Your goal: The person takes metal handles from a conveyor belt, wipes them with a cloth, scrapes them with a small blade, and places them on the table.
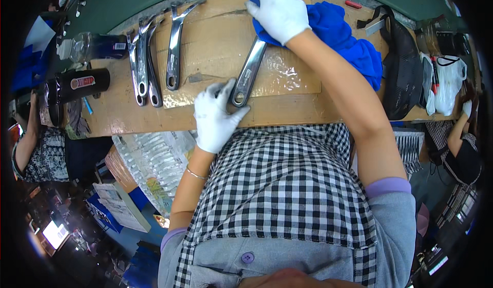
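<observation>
My left hand point(213, 121), in a white glove with greyed fingertips, grips the near, holed end of a shiny chrome wrench point(250, 71) between thumb and fingers. The wrench slants away over a cardboard sheet on the bench. My right hand point(281, 16), also gloved in white, is closed on a bright blue cloth point(328, 26) at the wrench's far end. Cloth and glove hide that end. To the left on the cardboard lies another chrome wrench point(175, 52) with a forked head. Beside it several more wrenches point(141, 64) lie close together.
On the bench's left are a clear bottle point(92, 46) and a black flask point(77, 85). A black bag point(401, 67) and a white plastic bag point(450, 85) are at the right. A red object point(353, 4) lies at the back. Other people work on both sides.
</observation>
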Demonstrator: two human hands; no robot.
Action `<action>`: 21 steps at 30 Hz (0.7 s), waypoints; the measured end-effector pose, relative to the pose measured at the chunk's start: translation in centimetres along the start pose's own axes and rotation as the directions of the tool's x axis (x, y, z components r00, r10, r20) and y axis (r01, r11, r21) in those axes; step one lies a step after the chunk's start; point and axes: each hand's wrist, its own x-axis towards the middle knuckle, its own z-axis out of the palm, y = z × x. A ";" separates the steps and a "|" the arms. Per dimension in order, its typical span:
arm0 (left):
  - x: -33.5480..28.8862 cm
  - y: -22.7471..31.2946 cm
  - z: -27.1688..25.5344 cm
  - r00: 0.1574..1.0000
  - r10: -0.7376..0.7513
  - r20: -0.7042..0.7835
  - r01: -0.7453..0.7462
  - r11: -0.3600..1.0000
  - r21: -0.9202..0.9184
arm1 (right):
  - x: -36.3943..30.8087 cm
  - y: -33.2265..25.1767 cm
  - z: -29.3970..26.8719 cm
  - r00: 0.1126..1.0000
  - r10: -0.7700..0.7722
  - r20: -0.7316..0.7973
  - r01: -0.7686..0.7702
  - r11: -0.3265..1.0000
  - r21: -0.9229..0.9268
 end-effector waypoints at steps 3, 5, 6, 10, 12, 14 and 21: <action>-0.4 0.0 0.2 0.997 -0.071 -0.040 0.072 0.997 0.025 | -5.0 -3.1 0.0 0.980 -0.193 -0.055 0.192 0.981 -0.035; -0.4 -0.1 0.4 0.995 -0.054 -0.087 0.056 0.998 0.022 | -10.1 -5.9 0.9 0.927 -0.362 -0.092 0.366 0.930 0.025; -0.1 0.2 0.4 0.991 -0.080 -0.110 0.081 0.997 0.009 | -11.8 -6.9 1.4 0.919 -0.390 -0.058 0.393 0.918 0.054; 0.7 -1.3 -0.3 0.995 -0.017 -0.094 0.015 0.999 -0.031 | -14.4 -7.3 1.4 0.875 -0.479 -0.069 0.483 0.860 0.163; 0.9 -2.0 -0.9 0.999 0.021 0.026 -0.021 1.000 -0.012 | -15.0 -6.3 0.5 0.819 -0.571 0.062 0.502 0.765 0.404; 0.8 -2.8 -1.4 0.998 0.055 0.030 -0.053 0.997 -0.049 | -14.8 -5.0 -1.2 0.832 -0.504 0.232 0.385 0.826 0.411; 0.2 -0.8 -1.6 1.000 0.031 -0.002 -0.031 0.997 -0.070 | -10.8 -2.2 -3.7 0.984 -0.142 -0.106 0.168 0.935 0.312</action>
